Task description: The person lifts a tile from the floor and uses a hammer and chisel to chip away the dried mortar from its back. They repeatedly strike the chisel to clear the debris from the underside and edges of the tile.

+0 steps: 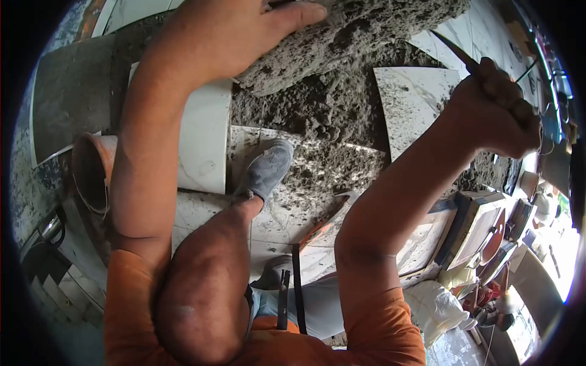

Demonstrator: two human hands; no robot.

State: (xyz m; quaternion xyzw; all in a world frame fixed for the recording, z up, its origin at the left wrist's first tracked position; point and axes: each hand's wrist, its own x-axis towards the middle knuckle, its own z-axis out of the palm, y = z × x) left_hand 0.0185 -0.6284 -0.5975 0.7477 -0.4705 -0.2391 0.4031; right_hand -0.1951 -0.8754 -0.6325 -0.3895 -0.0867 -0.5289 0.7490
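From the head camera, the only view I have, I look down past two orange sleeves and a bent bare leg to a floor spread with pale tiles and grey crumbs.

My left hand (259,30) is at the top of the frame, its thumb stretched over the rough, crumbly grey mortar on a thick slab (348,46). The other fingers are mostly cut off or hidden, so I cannot tell how tightly they press. The slab runs across the top centre of the frame, above loose dark-grey mortar (317,104).

At the upper right, my right hand (497,113) is closed in a fist around a dark, narrow, pointed tool (455,52), whose tip points to the upper left, near the slab's right end. I cannot make out its handle inside the fist.

Just right of the loose mortar lies a white marbled tile piece (415,100), speckled with grey; another white marbled tile (204,137) lies beside my left forearm. A hammer with an orange-and-black handle (317,232) rests on the floor at the centre, right of a grey shoe (268,165). An orange-brown bucket (91,174) lies tipped at the left. At the lower right I see dark-edged boxes (473,229) and a white plastic bag (434,308).
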